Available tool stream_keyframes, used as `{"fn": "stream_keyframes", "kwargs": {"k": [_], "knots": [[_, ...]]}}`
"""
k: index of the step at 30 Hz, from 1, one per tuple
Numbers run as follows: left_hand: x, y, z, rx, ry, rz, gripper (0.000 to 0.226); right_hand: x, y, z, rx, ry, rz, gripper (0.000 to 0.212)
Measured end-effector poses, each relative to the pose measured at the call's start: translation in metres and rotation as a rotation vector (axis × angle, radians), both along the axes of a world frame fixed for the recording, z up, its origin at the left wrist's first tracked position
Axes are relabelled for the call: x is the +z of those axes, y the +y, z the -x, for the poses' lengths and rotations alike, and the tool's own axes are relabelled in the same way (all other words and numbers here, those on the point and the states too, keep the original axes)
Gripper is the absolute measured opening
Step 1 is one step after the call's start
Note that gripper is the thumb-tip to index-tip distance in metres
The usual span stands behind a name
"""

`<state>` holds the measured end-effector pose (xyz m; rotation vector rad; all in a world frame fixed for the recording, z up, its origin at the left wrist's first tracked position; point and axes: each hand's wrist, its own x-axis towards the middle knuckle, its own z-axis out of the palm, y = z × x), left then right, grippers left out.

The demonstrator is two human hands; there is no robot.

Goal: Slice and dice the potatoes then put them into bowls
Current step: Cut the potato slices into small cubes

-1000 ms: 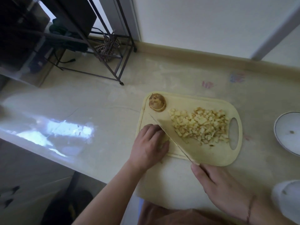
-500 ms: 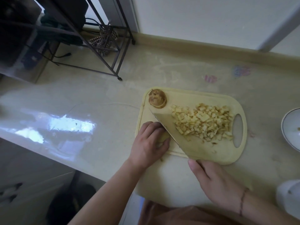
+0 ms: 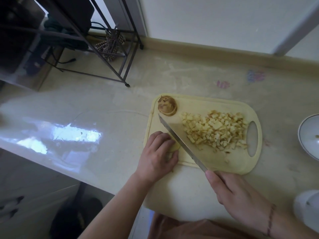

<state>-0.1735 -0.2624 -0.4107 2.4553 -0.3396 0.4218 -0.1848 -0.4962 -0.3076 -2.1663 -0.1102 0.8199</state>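
Head view: a pale yellow cutting board [image 3: 203, 107] lay on the glossy cream surface [image 3: 103, 104], its handle slot toward the right. A heap of diced potato [image 3: 215, 130] covered the right half of the board, just beside the slot. A potato end piece [image 3: 167, 105] with brown skin stood cut-face down at the board's far left corner, apart from the heap.

The left hand [image 3: 158, 156] rested at the board's near left edge with its fingers curled over a pale potato piece [image 3: 175, 147], of which only a small edge showed. The right hand [image 3: 236, 194] gripped the handle of a knife [image 3: 195, 147]; the handle itself was hidden inside the hand. The blade ran diagonally from the hand toward the end piece, lying between the left hand's fingers and the diced heap, its edge just beside the held piece.

A white bowl [image 3: 309, 135] sat on the surface to the right of the board, cut off by the frame edge. A dark metal rack [image 3: 110, 49] stood at the far left of the surface.
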Motion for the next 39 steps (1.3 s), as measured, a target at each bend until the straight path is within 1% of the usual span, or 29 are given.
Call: {"fn": "stream_keyframes", "kwargs": {"k": [4,9,19,25,28,31,33,37,39], "knots": [[0.001,-0.002,-0.001,0.010,-0.007,0.012,0.023,-0.001,0.000,0.006,-0.003,-0.024,0.004,0.082],[0.000,-0.002,-0.001,0.029,0.012,0.009,0.024,-0.004,-0.004,0.014,-0.012,0.009,0.047,0.075],[0.004,0.000,-0.004,0.002,0.021,0.088,0.024,-0.020,0.015,0.011,-0.004,-0.033,0.010,0.077],[0.003,0.000,-0.003,0.006,0.024,0.080,0.023,-0.013,0.012,-0.001,-0.035,-0.034,0.026,0.061],[0.001,0.001,-0.003,0.019,0.029,0.068,0.023,-0.010,0.005,-0.004,-0.029,-0.011,0.045,0.063],[0.000,0.001,-0.001,0.011,0.010,0.059,0.023,-0.008,0.006,-0.003,-0.014,0.014,0.022,0.072],[0.001,0.001,0.001,0.005,-0.015,0.058,0.021,-0.005,0.009,0.000,-0.011,0.023,0.005,0.073],[0.000,0.002,0.001,-0.005,-0.014,0.065,0.014,-0.002,0.011,0.007,0.008,0.032,-0.011,0.088],[-0.001,0.002,0.001,-0.009,-0.014,0.061,0.012,-0.004,0.011,0.010,0.011,0.013,0.005,0.086]]}}
